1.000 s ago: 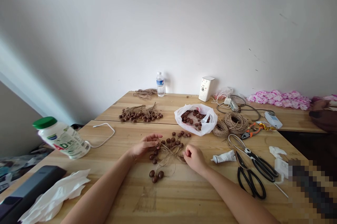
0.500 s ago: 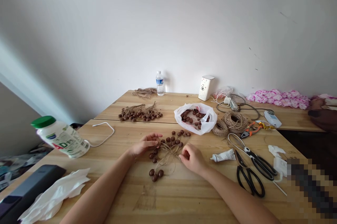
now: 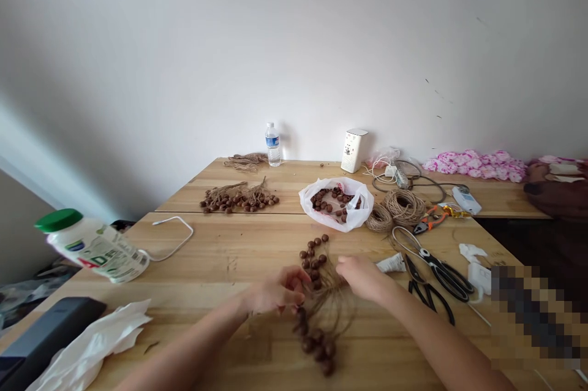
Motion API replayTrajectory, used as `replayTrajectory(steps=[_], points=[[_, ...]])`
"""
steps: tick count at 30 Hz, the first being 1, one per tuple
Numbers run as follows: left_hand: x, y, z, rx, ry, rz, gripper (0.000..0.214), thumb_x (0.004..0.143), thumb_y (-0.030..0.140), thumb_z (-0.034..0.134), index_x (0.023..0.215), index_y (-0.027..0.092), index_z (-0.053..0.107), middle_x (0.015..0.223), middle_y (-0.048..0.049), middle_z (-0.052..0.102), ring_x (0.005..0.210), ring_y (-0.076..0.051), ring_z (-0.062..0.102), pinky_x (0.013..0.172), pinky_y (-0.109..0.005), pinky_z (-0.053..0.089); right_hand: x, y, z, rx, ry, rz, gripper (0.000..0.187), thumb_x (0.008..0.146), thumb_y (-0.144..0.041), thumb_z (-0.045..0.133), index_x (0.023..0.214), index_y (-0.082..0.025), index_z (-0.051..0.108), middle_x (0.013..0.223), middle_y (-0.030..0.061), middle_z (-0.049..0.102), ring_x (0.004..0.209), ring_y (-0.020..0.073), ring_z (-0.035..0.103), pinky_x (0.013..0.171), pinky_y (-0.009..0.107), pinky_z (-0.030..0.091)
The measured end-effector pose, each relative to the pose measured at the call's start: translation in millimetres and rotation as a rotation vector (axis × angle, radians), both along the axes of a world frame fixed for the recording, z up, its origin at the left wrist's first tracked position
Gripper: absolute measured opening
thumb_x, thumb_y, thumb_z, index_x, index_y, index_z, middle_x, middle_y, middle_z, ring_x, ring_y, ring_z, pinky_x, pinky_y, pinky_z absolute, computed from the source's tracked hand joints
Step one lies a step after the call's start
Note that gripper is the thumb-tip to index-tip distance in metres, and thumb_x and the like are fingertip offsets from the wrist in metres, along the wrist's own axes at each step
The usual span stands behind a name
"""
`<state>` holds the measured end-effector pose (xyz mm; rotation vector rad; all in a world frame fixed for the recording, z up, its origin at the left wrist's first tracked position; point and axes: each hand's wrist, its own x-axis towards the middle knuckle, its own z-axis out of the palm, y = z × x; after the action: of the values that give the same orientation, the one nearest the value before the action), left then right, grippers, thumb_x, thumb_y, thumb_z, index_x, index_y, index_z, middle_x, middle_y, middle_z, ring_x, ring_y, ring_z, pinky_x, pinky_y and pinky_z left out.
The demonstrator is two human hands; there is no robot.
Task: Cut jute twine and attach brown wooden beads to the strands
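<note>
A bunch of thin twine cords [image 3: 331, 300] with round brown beads [image 3: 316, 263] on their ends lies between my hands, smeared by motion. Several beads of the bunch fan out behind my left hand, others lie towards me. My left hand [image 3: 282, 290] is closed at the bunch's left side, thumb and fingers curled at the beaded twine. On the right side, my right hand [image 3: 361, 274] is closed over the loose ends of the twine; its fingertips are partly hidden.
Beyond my hands stand a white plastic bag [image 3: 353, 219] of beads and finished-looking beaded bunches [image 3: 239, 200]. Twine coils [image 3: 404, 207], pliers [image 3: 427, 222], scissors [image 3: 443, 277] and a tube [image 3: 391, 263] lie right. A tilted green-capped bottle [image 3: 98, 250] and tissue [image 3: 98, 342] are left.
Both hands and the beaded bunch have shifted right and nearer to me. My left hand has curled its fingers. The beads have swung into a more upright row, and the view has moved slightly.
</note>
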<state>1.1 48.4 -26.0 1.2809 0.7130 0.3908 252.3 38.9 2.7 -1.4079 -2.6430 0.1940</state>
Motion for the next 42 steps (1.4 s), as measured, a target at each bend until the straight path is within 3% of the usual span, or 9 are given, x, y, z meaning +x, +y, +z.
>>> replayTrajectory(steps=[4, 9, 15, 22, 27, 30, 33, 38, 42], points=[[18, -17, -4.3, 0.149, 0.039, 0.159, 0.028, 0.071, 0.024, 0.068, 0.098, 0.02, 0.059, 0.069, 0.0011, 0.056, 0.048, -0.012, 0.049, 0.042, -0.023, 0.028, -2, 7, -10.6, 0.132, 0.027, -0.104, 0.029, 0.07, 0.008, 0.047, 0.066, -0.018, 0.058, 0.074, 0.0035, 0.057, 0.061, 0.0147, 0.051, 0.055, 0.026, 0.03], [7, 1, 1.3, 0.417, 0.023, 0.223, 0.037, 0.074, 0.025, 0.067, 0.109, 0.019, 0.057, 0.071, 0.0027, 0.052, 0.057, -0.011, 0.043, 0.052, -0.024, 0.032, -2, 14, -30.4, 0.106, 0.442, -0.106, 0.031, 0.075, 0.005, 0.042, 0.081, -0.018, 0.062, 0.089, 0.0053, 0.06, 0.077, 0.0154, 0.057, 0.07, 0.025, 0.043], [-8, 25, -7.9, 0.258, -0.032, 0.15, 0.05, 0.072, 0.034, 0.069, 0.113, 0.016, 0.046, 0.069, 0.0053, 0.045, 0.059, -0.01, 0.04, 0.054, -0.024, 0.029, 8, 17, -31.5, -0.192, 0.769, -0.278, 0.021, 0.076, -0.004, 0.046, 0.076, -0.017, 0.062, 0.086, 0.0061, 0.064, 0.083, 0.0181, 0.06, 0.08, 0.033, 0.048], [-7, 29, -11.0, 0.213, -0.106, 0.177, 0.047, 0.071, 0.029, 0.07, 0.111, 0.016, 0.048, 0.066, 0.0059, 0.046, 0.055, -0.008, 0.039, 0.05, -0.021, 0.027, 14, 12, -24.9, -0.44, 0.821, -0.401, 0.021, 0.084, -0.019, 0.044, 0.094, -0.015, 0.062, 0.096, 0.0095, 0.069, 0.092, 0.0196, 0.065, 0.082, 0.033, 0.051], [-14, 39, -17.4, 0.051, -0.205, 0.209, 0.045, 0.069, 0.025, 0.07, 0.109, 0.017, 0.05, 0.068, 0.0058, 0.046, 0.043, -0.003, 0.029, 0.037, -0.018, 0.015, 18, 0, 0.6, -0.325, 0.547, -0.318, 0.025, 0.087, -0.021, 0.043, 0.096, -0.015, 0.065, 0.1, 0.0103, 0.068, 0.096, 0.0224, 0.062, 0.088, 0.037, 0.046], [-19, 45, -20.3, -0.034, -0.271, 0.2, 0.045, 0.066, 0.022, 0.07, 0.107, 0.016, 0.053, 0.067, 0.0052, 0.046, 0.042, -0.003, 0.029, 0.035, -0.017, 0.013, 11, -8, 3.8, -0.416, 0.453, -0.236, 0.027, 0.086, -0.017, 0.042, 0.097, -0.018, 0.067, 0.094, 0.0064, 0.07, 0.088, 0.02, 0.063, 0.082, 0.033, 0.047], [-23, 49, -20.4, -0.085, -0.334, 0.204, 0.043, 0.065, 0.021, 0.07, 0.105, 0.014, 0.055, 0.066, 0.0046, 0.046, 0.043, -0.002, 0.03, 0.035, -0.017, 0.013, 2, -12, -3.4, -0.557, 0.501, -0.181, 0.03, 0.086, -0.016, 0.043, 0.106, -0.02, 0.065, 0.091, 0.003, 0.07, 0.076, 0.0158, 0.064, 0.074, 0.028, 0.049], [-23, 48, -17.9, -0.106, -0.331, 0.186, 0.044, 0.065, 0.019, 0.07, 0.107, 0.015, 0.056, 0.068, 0.0036, 0.047, 0.044, -0.003, 0.032, 0.036, -0.017, 0.014, -3, -4, -15.4, -0.332, 0.668, -0.288, 0.026, 0.085, -0.018, 0.046, 0.103, -0.016, 0.066, 0.1, 0.0081, 0.068, 0.092, 0.0194, 0.063, 0.084, 0.034, 0.05], [-20, 46, -16.5, -0.073, -0.295, 0.168, 0.043, 0.066, 0.02, 0.071, 0.106, 0.015, 0.057, 0.068, 0.0038, 0.047, 0.043, -0.002, 0.03, 0.035, -0.017, 0.013, -10, 0, -20.1, -0.359, 0.723, -0.249, 0.03, 0.083, -0.014, 0.047, 0.107, -0.015, 0.065, 0.116, 0.0109, 0.063, 0.102, 0.0196, 0.062, 0.088, 0.033, 0.05]])
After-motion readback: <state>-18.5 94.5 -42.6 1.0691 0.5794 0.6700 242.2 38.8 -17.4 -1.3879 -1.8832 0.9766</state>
